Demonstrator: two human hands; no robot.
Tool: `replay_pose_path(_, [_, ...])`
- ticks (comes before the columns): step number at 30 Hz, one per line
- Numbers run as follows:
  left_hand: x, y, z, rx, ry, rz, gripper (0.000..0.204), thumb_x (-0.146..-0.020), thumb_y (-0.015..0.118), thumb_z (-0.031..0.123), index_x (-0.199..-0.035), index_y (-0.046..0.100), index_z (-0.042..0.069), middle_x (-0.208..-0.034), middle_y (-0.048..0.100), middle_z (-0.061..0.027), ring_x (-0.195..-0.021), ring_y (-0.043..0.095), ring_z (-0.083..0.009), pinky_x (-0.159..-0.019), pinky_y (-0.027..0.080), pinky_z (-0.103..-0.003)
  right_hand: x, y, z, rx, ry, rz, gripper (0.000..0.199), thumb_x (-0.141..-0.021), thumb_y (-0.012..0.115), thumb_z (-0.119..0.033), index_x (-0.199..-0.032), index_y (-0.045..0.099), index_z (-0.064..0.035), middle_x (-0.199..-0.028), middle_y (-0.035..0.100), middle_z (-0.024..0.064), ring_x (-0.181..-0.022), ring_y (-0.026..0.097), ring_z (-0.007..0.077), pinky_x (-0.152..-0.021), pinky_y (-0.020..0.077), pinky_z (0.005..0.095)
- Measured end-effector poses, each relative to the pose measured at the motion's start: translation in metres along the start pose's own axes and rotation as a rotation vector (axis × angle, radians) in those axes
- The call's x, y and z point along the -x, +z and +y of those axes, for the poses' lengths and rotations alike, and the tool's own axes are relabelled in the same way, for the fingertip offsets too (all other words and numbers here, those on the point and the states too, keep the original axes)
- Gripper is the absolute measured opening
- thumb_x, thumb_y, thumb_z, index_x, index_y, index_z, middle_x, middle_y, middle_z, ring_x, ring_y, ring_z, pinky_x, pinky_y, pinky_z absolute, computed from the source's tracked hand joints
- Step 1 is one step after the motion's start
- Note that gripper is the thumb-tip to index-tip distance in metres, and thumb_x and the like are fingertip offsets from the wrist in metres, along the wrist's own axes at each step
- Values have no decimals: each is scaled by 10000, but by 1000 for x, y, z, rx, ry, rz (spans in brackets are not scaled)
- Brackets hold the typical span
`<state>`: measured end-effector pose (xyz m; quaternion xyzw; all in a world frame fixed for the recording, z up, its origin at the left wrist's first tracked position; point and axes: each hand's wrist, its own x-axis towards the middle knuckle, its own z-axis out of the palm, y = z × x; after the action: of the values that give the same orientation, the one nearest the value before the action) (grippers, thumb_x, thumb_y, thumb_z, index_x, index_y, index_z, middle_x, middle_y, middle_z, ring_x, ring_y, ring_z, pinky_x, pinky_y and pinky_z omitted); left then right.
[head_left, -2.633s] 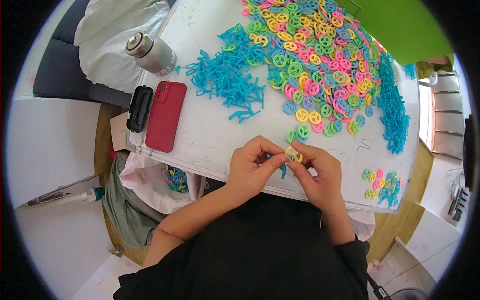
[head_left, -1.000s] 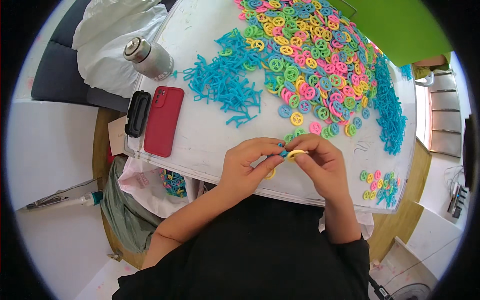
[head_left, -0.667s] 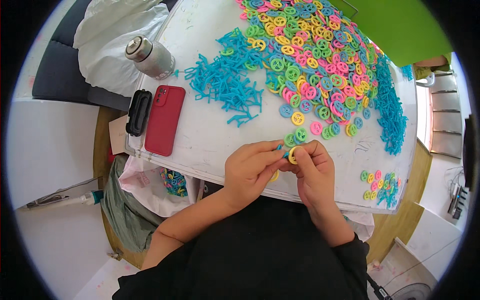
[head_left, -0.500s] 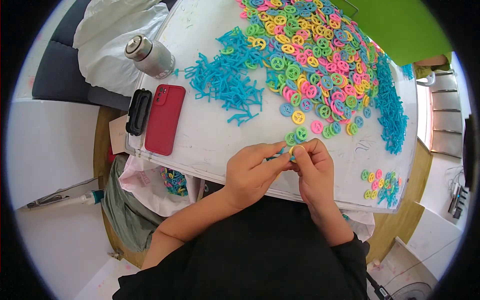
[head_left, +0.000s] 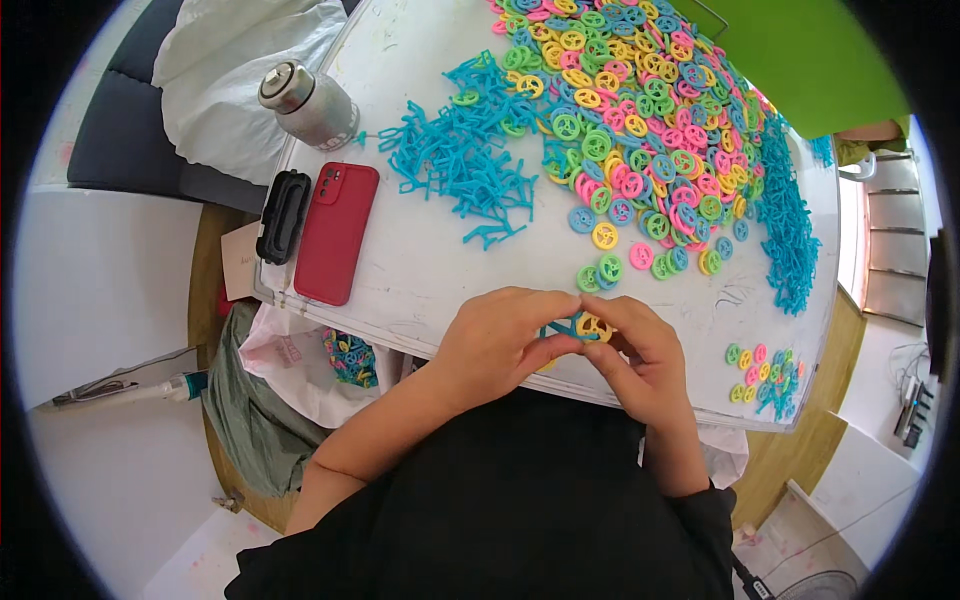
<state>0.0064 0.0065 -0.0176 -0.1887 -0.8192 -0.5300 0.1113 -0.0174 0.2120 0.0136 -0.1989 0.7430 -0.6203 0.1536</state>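
Note:
Close together at the table's near edge, my left hand [head_left: 485, 345] pinches a small blue plastic frame [head_left: 560, 328], and my right hand [head_left: 645, 360] grips a yellow toy wheel [head_left: 592, 326] by its rim. The wheel sits against the frame's right end; whether it is fixed on cannot be told. Part of another yellow piece [head_left: 547, 365] shows below my left fingers. Just beyond my hands lie green wheels [head_left: 609, 268]. A large heap of pink, yellow, green and blue wheels [head_left: 660, 130] spreads farther back, with a tangle of blue frames [head_left: 455, 160] to its left.
More blue frames [head_left: 788, 240] line the table's right side, above a small group of wheels and frames [head_left: 765, 375]. A metal bottle [head_left: 310, 108], a red phone [head_left: 337, 235] and an open black case [head_left: 283, 218] stand at left. A bag of coloured pieces [head_left: 290, 350] hangs below the edge.
My fingers have spread and turned the pieces, so the yellow wheel now shows its spoked face. My right hand has shifted slightly right and nearer to me.

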Motion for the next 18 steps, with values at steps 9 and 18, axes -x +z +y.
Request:
replay_pose_path(9, [-2,0,11,-65,-217,-103,318,-835,768,170,-1059,591,30,-975,677,-124,-857,675,-314,-735,533,-368,-4,-16,3,638,-227,-157,451,-822,712,5,-1265,651,-52,-833,655,80,-704,599,132,-636,499,259])
replay_pose_path(18, [18,-8,10,-251,76,57,238,-830,743,131,-1029,622,87,-1015,698,-106,-890,685,-301,-755,541,-405,7,17,10,-362,416,-20,496,-916,618,-1,-1400,510,14,-951,639,76,-753,591,110,-675,516,258])
